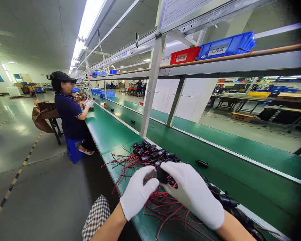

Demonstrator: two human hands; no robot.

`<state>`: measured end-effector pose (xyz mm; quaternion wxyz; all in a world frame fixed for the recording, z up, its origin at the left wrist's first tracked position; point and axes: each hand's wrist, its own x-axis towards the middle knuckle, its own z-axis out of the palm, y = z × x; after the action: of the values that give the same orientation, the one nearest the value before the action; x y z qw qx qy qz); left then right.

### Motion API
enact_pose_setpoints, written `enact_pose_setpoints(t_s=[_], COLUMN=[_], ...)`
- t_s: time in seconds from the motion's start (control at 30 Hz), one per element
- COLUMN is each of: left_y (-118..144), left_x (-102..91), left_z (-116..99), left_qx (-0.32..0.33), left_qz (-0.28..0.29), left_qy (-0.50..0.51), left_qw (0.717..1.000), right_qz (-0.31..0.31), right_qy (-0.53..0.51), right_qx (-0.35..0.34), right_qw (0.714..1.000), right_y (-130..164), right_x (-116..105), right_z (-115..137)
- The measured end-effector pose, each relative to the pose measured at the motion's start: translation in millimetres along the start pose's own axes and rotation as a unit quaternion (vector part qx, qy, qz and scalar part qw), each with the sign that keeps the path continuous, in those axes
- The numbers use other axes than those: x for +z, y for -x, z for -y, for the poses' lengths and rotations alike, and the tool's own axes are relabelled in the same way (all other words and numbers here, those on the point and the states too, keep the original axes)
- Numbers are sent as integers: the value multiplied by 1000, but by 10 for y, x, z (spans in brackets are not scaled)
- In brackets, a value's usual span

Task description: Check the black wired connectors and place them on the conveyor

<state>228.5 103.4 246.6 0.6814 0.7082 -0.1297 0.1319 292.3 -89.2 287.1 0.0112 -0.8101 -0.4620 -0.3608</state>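
Both of my hands wear white gloves and meet over the near bench. My left hand (140, 190) is curved, its thumb and fingertips at the left side of a black part (162, 175). From the right, my right hand (190, 190) closes its fingers on the same part, covering much of it. Beyond my hands lies a pile of black cylindrical parts (153, 152) with thin red and black wires (125, 160) trailing toward the bench's near edge. More loose wires (165, 209) spread beneath my hands. Further black parts (228, 201) line the bench to the right of my right hand.
A green conveyor belt (180, 147) runs behind the bench, carrying a single black part (202, 163). A metal post (152, 87) rises beyond the pile. Overhead, a shelf holds red (185, 55) and blue bins (225, 45). A co-worker (67, 107) sits further along at the left.
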Motion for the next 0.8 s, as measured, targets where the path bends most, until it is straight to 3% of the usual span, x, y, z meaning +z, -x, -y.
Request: enact_pose_setpoints(t_s=[0.1, 0.17, 0.43, 0.57, 0.73, 0.8], left_y=[120, 233, 391, 381, 427, 472], left_x=[154, 207, 268, 302, 370, 447], left_z=[-43, -77, -41, 27, 86, 106], left_qx=[-12, -10, -44, -56, -60, -46], left_qz=[119, 143, 276, 299, 315, 294], left_qy=[96, 99, 140, 146, 142, 194], left_qw=[988, 985, 950, 941, 936, 935], right_qz=[-116, -154, -116, -72, -69, -63], right_qy=[-15, -27, -188, -258, -208, -206], right_qx=[-34, -13, 49, 28, -33, -20], right_qw=[993, 988, 974, 963, 975, 976], right_y=[266, 408, 694, 629, 709, 744], right_x=[-132, -192, -369, -526, -538, -499], right_z=[263, 366, 513, 570, 581, 577])
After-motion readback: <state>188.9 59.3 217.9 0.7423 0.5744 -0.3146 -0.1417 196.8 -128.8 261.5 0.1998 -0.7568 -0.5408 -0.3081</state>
